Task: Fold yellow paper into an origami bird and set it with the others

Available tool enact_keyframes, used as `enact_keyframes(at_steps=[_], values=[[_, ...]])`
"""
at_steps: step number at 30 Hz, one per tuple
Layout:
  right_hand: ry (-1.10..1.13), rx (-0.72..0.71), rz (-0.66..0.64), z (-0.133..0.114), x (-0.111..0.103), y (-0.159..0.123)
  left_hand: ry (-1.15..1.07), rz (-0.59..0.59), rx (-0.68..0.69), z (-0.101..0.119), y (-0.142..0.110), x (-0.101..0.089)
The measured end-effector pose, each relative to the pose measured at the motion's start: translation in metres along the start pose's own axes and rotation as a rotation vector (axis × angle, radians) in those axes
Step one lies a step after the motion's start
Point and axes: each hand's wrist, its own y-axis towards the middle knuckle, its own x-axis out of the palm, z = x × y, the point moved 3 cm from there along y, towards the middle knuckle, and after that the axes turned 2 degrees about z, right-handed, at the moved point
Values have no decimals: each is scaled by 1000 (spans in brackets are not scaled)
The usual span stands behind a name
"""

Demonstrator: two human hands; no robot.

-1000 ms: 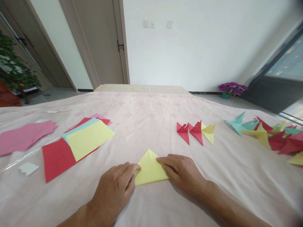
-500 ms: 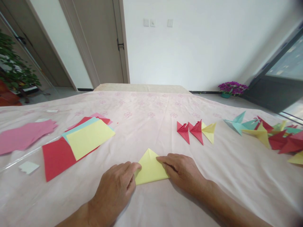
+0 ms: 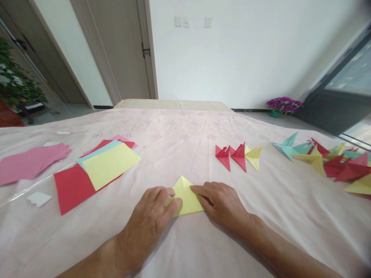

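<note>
A folded sheet of yellow origami paper (image 3: 188,200) lies on the cloth in front of me, its peak pointing away and its straight edge toward me. My left hand (image 3: 155,208) grips its left side, the thumb resting on top and the fingers bent at the edge. On the right side, my right hand (image 3: 222,200) holds the paper down, index finger stretched along the slanted edge and the other fingers curled. Both side corners are hidden beneath the hands. Beyond my right hand stand two red paper cranes (image 3: 238,156) and a yellow paper crane (image 3: 254,157).
To the left lie yellow sheets (image 3: 111,164), red sheets (image 3: 74,187), a pink stack (image 3: 31,162) and a white scrap (image 3: 39,199). Several folded cranes (image 3: 343,166) are heaped at the far right. A patterned cloth (image 3: 185,247) covers the table.
My left hand has shifted right and farther onto the paper, its thumb now over the front surface. My right hand stays on the paper's right side. The view has tilted slightly.
</note>
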Motion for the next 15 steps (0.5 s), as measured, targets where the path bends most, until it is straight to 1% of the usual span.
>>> enact_keyframes(at_steps=[2, 3, 5, 7, 9, 11, 13, 15], values=[[-69, -24, 32, -3, -2, 0, -7, -60, 127, 5, 0, 4], [-110, -39, 57, -5, -3, -1, 7, -92, 169, 7, 0, 6], [-198, -74, 122, -9, -4, -1, 71, -129, 204, 10, -3, 9], [-258, -141, 169, -14, -6, -3, 141, -133, 213, 15, -7, 9], [-267, -246, 141, -20, -5, -6, 199, -137, 203, 21, -11, 7], [-261, -340, 60, -25, -5, -10, 240, -162, 172, 27, -13, 5], [-277, -376, -3, -30, -6, -16, 272, -205, 138, 32, -13, 4], [-312, -372, -24, -36, -6, -23, 292, -237, 121, 37, -12, 3]])
